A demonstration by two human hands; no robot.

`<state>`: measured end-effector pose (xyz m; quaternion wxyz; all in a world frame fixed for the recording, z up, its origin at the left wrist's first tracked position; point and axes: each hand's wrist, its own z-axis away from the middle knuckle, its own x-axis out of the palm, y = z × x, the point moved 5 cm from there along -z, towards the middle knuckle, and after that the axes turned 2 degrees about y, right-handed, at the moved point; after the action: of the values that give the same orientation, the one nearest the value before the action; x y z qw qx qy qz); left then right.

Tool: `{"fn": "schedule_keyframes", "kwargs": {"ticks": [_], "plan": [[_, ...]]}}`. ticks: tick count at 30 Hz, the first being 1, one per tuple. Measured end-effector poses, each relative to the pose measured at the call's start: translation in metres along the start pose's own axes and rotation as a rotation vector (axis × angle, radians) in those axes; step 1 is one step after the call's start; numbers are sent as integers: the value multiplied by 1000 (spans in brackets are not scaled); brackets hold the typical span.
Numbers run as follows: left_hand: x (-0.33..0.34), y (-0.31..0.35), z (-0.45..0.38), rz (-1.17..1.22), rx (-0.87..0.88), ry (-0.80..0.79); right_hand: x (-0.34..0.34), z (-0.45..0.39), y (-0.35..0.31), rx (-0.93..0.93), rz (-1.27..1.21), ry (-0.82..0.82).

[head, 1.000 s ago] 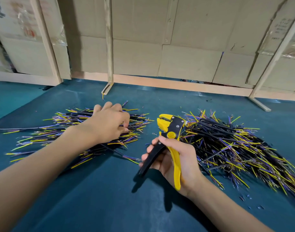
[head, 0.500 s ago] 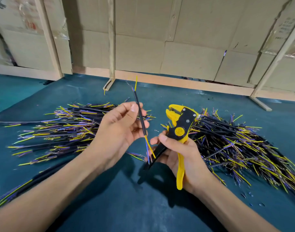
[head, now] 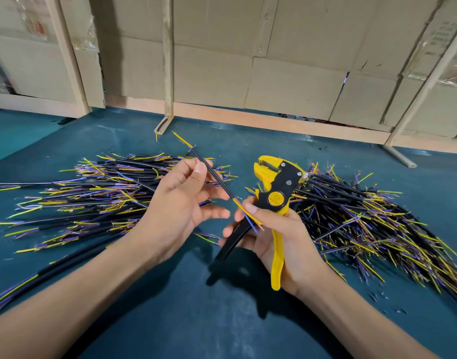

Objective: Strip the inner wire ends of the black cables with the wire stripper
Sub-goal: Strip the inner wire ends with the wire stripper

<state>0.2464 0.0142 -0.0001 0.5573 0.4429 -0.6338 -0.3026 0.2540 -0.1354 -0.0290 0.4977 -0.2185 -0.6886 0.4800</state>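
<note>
Item: thin black cable with yellow and blue inner wires [head: 217,177], pinched by left hand [head: 180,200] above the teal mat. Right hand [head: 279,237] grips yellow-and-black wire stripper [head: 276,195]; its thumb steadies the wire ends. Advice: seat ends squarely in the stripper head before squeezing.

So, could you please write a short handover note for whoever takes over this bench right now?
Left hand: pinches one black cable mid-sheath, held slanted above the mat.
Right hand: grips the wire stripper, head up; its thumb touches the cable's near yellow and blue wires.
The cable is not yet in the stripper's head.
Piles: one cable pile on the left, one on the right; which one is finished I cannot tell.
Left to do: feed the near wire ends into the stripper, squeeze, turn for the far end if it needs it, then go on with the rest.
</note>
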Motion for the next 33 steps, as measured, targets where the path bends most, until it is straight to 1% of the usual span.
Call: {"fn": "schedule_keyframes", "kwargs": {"ticks": [5,10,17,20,23,26,29,33], "plan": [[-1,-2,-1,16,-7,52,-2,0,-2,18,-43,7],[-4,-1,0,22,-24,103,-2,-1,1,27,-25,30],[-5,-5,0,17,-48,104,1,1,4,139,7,-50],[-7,-8,-1,-40,-96,34,2,1,6,107,34,-55],[-5,-12,0,-214,-113,-120,1,-1,4,58,27,-19],[-1,-14,3,-251,-132,-221,-1,-2,1,18,44,-7],[1,-14,4,-213,-140,-239,-7,-3,-2,18,36,59],[0,-14,4,-154,-174,-234,-8,-4,-3,23,41,94]]}}
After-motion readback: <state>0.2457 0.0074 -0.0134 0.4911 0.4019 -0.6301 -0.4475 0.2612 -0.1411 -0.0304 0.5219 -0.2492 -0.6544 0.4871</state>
